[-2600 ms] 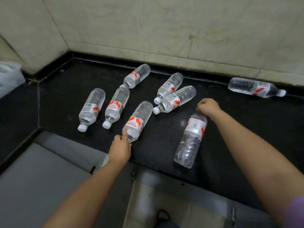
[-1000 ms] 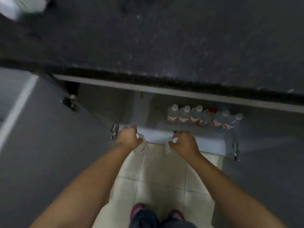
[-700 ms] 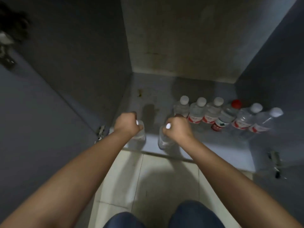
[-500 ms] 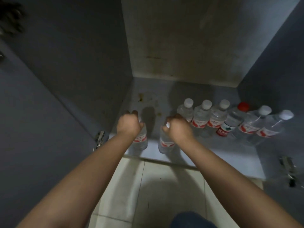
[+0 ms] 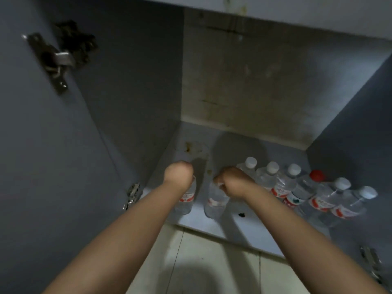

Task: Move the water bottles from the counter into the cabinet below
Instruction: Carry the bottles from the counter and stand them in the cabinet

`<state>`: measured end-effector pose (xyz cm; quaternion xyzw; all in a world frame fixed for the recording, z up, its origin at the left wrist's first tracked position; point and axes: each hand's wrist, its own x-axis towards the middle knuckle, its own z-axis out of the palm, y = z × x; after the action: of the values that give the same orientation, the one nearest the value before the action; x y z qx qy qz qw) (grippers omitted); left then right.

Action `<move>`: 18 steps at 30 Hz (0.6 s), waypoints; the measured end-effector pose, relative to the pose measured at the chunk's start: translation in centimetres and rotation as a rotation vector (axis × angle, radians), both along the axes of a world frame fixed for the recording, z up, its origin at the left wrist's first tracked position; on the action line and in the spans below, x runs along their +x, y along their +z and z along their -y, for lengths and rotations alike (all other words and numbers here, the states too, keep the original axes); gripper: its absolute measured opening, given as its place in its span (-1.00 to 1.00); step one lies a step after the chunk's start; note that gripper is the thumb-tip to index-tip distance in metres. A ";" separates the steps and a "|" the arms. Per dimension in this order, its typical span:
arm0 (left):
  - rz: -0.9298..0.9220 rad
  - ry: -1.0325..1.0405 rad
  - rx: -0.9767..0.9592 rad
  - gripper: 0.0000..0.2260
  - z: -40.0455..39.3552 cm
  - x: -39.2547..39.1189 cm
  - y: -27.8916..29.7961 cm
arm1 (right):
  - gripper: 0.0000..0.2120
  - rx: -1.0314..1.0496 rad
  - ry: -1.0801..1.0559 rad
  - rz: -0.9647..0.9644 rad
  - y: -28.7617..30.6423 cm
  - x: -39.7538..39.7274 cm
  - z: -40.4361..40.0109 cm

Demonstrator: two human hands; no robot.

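I look into the open cabinet below the counter. My left hand (image 5: 179, 175) grips the top of a clear water bottle (image 5: 186, 201) with a red label, upright near the shelf's front left. My right hand (image 5: 231, 183) grips the neck of a second bottle (image 5: 215, 204) just to its right, also upright at the shelf's front. Both caps are hidden by my fingers. Several more bottles stand in a row (image 5: 331, 200) on the shelf to the right, most white-capped, one with a red cap (image 5: 317, 175).
The grey cabinet floor (image 5: 250, 225) has a stain at the back left and a small dark speck near the front. The open left door (image 5: 42, 145) carries hinges; the right side wall (image 5: 360, 128) is close. Tiled floor (image 5: 212, 268) lies below.
Earlier both hands took bottles lying on the counter. Since then they carried them down into the cabinet and stood them on the shelf front; the view has tilted up slightly.
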<state>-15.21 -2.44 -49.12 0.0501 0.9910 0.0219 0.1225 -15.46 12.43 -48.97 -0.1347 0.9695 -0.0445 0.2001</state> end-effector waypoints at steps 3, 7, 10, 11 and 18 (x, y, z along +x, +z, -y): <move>-0.026 -0.015 -0.011 -0.62 0.4 0.5 -1.4 | -0.60 -0.069 0.030 0.070 0.1 0.1 -0.8; -0.015 -0.069 -0.054 -0.54 1.1 1.5 -2.8 | -0.48 0.006 0.140 -0.009 -0.6 0.8 -0.4; -0.037 -0.120 -0.018 -0.54 1.2 1.4 -2.5 | -0.55 0.031 0.046 -0.056 -0.7 0.6 0.8; -0.051 -0.147 0.000 -0.53 1.2 1.4 -2.4 | -0.58 0.034 0.026 -0.064 -0.7 0.5 1.2; -0.074 -0.236 0.102 -0.41 1.8 1.8 -3.0 | -0.65 0.045 -0.192 -0.117 -0.4 -0.8 1.7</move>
<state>-13.43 -4.20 -52.09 0.1732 0.9796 0.0559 0.0847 -16.25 10.74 -49.38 -0.0392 0.9887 -0.0338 0.1407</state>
